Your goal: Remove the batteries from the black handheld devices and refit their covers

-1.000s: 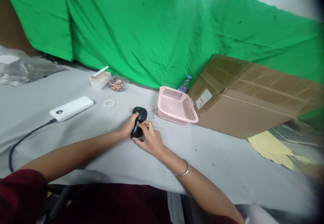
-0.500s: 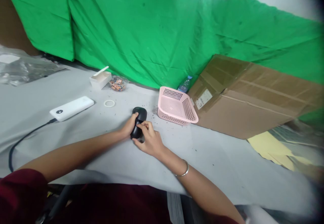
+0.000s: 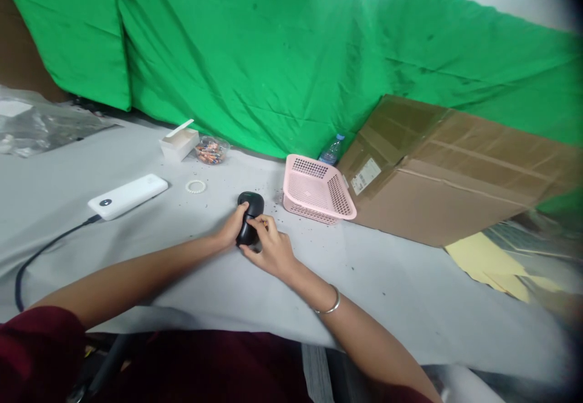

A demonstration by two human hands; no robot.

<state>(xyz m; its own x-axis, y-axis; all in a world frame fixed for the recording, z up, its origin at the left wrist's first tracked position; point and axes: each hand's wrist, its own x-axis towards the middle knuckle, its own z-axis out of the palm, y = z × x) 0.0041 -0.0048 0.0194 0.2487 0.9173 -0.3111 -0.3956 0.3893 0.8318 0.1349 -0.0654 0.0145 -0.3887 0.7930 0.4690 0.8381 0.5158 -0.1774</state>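
A small black rounded case [image 3: 251,201], which looks like an earbuds case, lies at mid-table with a gap between its upper and lower halves. My left hand [image 3: 233,227] grips it from the left, thumb on top near the middle; its other fingers are hidden beneath. From the right, my right hand [image 3: 274,246] pinches the lower half, with the thumb at the near edge and a bent index finger by the gap. Whether anything small sits between those fingertips cannot be made out.
Left are a white power bank [image 3: 130,195] with a dark cable [image 3: 48,240] and a bead bracelet [image 3: 195,187]. Behind stand a white box [image 3: 179,143] and a tub of small coloured items [image 3: 212,150]. Right are a pink basket [image 3: 314,213], a bottle [image 3: 331,149] and a carton [image 3: 455,199].
The gap in the black case looks narrower, its lower half a little nearer the upper one. My right index finger has shifted slightly up; both hands keep their hold.
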